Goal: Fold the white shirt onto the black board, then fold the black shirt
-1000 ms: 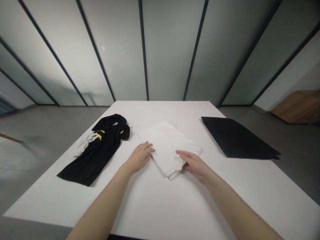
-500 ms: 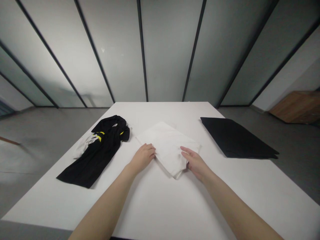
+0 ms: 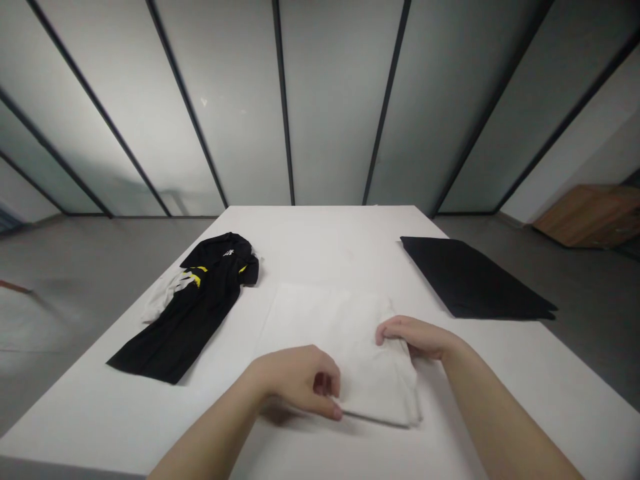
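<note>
Currently gripping the near edge of a white cloth with the left hand, curled nearly shut, thumb lying along the edge. Gripping the cloth's right side, too, with the right hand, bent over the top of the edge; cannot tell the exact place of the fingers underneath. Spread between both hands, toward the near part of a white table, showing doubled layers at the near right corner of the cloth. To the left, well apart from the cloth, lying lengthwise: a black shirt with yellow and white parts and a small white mark. To the right, also apart: a flat black piece, reaching past the table's right edge. Behind, beyond the far edge: a frosted wall with dark upright bars. Off to the far right, on a grey floor: a wooden cabinet.
</note>
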The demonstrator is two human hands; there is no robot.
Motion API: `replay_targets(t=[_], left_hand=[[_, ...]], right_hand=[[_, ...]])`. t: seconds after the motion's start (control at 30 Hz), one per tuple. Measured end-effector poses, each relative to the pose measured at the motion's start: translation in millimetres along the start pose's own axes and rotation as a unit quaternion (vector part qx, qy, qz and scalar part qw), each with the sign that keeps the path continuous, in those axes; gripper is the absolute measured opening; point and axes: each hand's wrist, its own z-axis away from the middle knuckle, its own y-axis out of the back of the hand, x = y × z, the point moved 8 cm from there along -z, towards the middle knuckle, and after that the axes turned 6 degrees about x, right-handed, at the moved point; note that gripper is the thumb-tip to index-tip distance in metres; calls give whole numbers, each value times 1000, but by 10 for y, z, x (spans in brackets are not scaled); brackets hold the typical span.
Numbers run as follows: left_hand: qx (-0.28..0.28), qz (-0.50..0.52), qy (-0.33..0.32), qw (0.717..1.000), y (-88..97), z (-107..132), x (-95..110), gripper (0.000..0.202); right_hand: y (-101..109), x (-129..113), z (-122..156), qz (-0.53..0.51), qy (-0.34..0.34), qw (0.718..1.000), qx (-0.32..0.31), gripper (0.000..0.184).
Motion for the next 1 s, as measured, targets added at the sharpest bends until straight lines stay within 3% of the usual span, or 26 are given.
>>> replay_targets(t=[0.03, 0.1, 0.13, 0.2, 0.27, 0.33, 0.43, 0.53, 0.63, 0.73, 0.83, 0.93, 1.0], left_hand=[[21, 11, -1, 1000, 41, -15, 13, 26], [141, -35, 22, 989, 275, -31, -79, 27], [220, -83, 52, 970, 431, -4, -179, 28], [354, -191, 153, 903, 716, 137, -458, 36], [411, -267, 268, 829, 895, 312, -777, 46], [406, -297, 340, 795, 990, 415, -1055, 47], [395, -259, 365, 803, 1090, 454, -1317, 43], [416, -151, 377, 814, 1145, 471, -1457, 50], [462, -41, 350, 814, 1156, 462, -1480, 57], [492, 35, 320, 809, 1138, 458, -1476, 36], [489, 69, 302, 815, 1125, 455, -1464, 10], [479, 135, 272, 824, 1134, 454, -1434, 11], [482, 182, 265, 815, 1155, 490, -1427, 13]], right_hand=[[40, -12, 1, -3, 4, 1000, 16, 16], [154, -74, -22, -27, 40, 995, 88, 21], [228, -103, -36, -46, 60, 987, 140, 26], [364, -108, -53, -90, 80, 963, 240, 37], [419, -68, -80, -135, 74, 945, 288, 44], [363, -59, -124, -164, 66, 950, 256, 39], [194, -72, -123, -162, 41, 974, 156, 24], [84, -51, -48, -156, 7, 982, 104, 20], [-12, -48, -11, -189, -3, 980, 59, 23], [-44, -58, -36, -249, -8, 967, 55, 13], [-118, -72, -81, -308, -35, 950, 40, 7], [-254, -92, -120, -330, -71, 941, -3, 10], [-334, -100, -160, -315, -93, 944, -30, 15]])
